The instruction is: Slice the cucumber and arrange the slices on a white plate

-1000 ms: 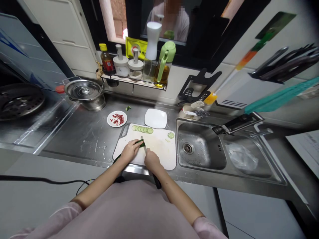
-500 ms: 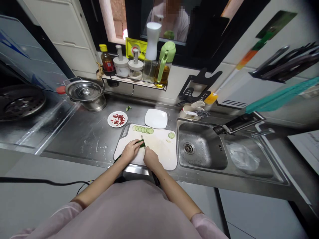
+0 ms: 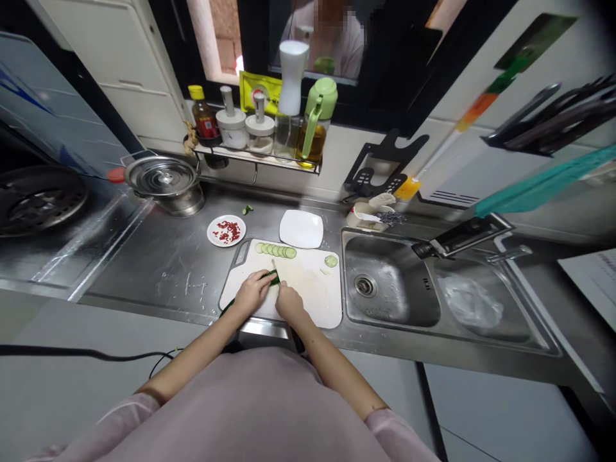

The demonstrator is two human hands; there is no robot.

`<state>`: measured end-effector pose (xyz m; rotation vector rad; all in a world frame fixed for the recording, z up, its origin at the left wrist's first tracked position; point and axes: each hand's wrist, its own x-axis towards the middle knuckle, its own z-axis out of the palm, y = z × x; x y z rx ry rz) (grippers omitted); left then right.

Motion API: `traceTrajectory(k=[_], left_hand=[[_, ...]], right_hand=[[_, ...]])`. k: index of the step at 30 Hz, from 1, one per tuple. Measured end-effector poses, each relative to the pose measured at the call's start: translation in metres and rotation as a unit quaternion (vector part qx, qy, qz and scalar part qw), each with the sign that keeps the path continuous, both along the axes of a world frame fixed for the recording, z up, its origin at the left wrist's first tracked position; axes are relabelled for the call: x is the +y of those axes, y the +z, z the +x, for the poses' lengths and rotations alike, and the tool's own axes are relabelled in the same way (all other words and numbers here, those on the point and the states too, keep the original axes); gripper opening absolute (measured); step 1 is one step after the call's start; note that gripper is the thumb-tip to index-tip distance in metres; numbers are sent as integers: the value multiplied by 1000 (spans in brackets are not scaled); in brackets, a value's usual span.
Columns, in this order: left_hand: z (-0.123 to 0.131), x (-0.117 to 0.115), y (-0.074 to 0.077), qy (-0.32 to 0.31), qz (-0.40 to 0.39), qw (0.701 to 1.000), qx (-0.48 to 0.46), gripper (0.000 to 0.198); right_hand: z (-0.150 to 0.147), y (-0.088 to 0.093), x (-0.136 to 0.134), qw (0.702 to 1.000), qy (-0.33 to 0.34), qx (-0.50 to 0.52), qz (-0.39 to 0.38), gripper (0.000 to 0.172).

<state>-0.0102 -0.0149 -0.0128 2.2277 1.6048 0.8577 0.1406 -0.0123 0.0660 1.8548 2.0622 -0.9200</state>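
My left hand is curled over a green cucumber and holds it down on the white cutting board. My right hand is closed on the handle of a knife, whose blade rests against the cucumber's cut end. A row of cucumber slices lies along the board's far edge. One single slice sits near the board's far right corner.
Behind the board stand a small plate of chopped red chilli and an empty white square plate. A steel sink lies to the right, a lidded pot at the back left, and a shelf of bottles along the wall.
My right hand and the knife have shifted slightly left along the cucumber, towards my left hand. My left hand stays put.
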Motion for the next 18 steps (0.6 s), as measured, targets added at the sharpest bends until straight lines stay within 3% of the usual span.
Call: traceTrajectory(k=[6,13,18], left_hand=[[2,-1,6,10,-8,1000,1,34],[1,0,16,24,-51,997,-48,34],[5,6,28,160,-78,973,-147,39]], right_hand=[[-2,-1,3,1000,-4,3,1,35],[24,9,-4,999,1,-12,34,31],[50,14,-19,990,8,-70,122,42]])
